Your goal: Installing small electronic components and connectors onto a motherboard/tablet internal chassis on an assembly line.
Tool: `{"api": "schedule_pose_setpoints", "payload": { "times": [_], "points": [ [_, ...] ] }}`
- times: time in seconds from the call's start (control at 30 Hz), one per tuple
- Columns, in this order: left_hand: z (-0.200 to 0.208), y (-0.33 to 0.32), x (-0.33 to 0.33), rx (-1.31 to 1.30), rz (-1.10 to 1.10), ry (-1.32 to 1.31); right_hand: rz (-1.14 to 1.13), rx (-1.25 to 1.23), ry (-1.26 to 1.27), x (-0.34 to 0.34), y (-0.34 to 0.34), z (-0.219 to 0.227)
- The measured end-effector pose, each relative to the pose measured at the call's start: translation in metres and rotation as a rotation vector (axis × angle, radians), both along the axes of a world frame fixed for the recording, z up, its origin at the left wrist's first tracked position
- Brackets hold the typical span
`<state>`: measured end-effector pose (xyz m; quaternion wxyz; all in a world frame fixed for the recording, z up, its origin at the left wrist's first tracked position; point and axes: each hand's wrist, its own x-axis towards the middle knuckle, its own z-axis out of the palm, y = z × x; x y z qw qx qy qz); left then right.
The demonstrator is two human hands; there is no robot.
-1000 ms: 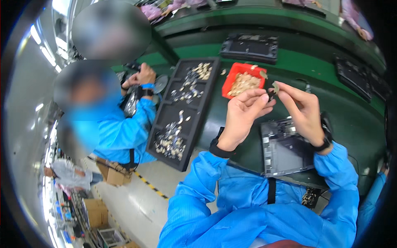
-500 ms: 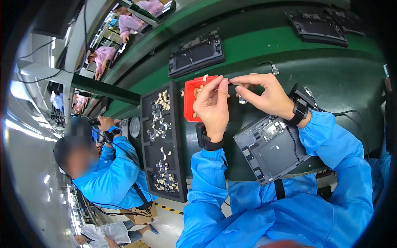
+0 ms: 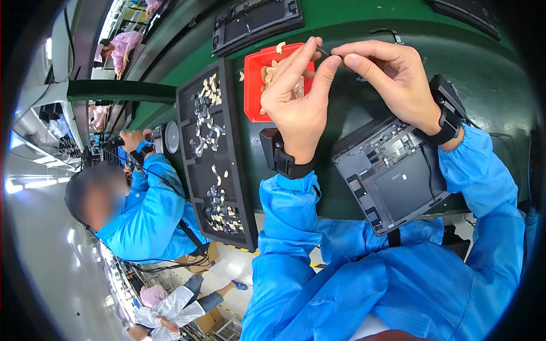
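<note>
A thin, small dark strip [image 3: 323, 52] runs between the fingertips of my two hands, above the far right corner of a red bin. My left hand [image 3: 298, 102] has its fingertips at the strip's left end, its thumb reaching toward the right fingers. My right hand [image 3: 395, 79] pinches the other end between thumb and forefinger. Below the left hand, the red bin [image 3: 250, 102] holds small cream-coloured pieces, partly hidden by that hand. An opened laptop base [image 3: 401, 182] lies tilted near the front edge, below my right wrist, its circuit board exposed.
A black compartment tray [image 3: 242, 170] of small cream and dark pieces stands left of the bin. More laptop bases [image 3: 259, 25] lie at the back. A small cable part [image 3: 392, 35] rests beyond my right hand. At left, a co-worker in blue [image 3: 151, 210] is beside the bench.
The view has shifted, so bench items sit higher in the picture. My left thumb has spread away from its forefinger, while the strip stays between both hands.
</note>
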<state>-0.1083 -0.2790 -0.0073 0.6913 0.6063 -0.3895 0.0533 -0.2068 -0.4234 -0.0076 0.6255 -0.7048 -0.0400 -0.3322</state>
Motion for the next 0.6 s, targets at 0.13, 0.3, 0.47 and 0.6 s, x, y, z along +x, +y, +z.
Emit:
{"api": "schedule_pose_setpoints", "payload": {
  "times": [0.13, 0.3, 0.47, 0.6],
  "points": [
    [-0.006, 0.001, 0.000, 0.086, -0.038, -0.084, 0.054, 0.043, 0.033, 0.001, 0.000, -0.008],
    [0.000, 0.003, -0.002, 0.057, -0.100, -0.072, 0.080, 0.045, 0.013, 0.000, -0.003, -0.006],
    [0.015, 0.009, -0.008, 0.028, -0.135, 0.108, 0.100, 0.069, -0.018, -0.001, -0.002, -0.005],
    [0.021, 0.009, -0.008, 0.041, -0.193, 0.192, 0.113, 0.073, -0.013, -0.002, -0.003, -0.007]
  ]
}}
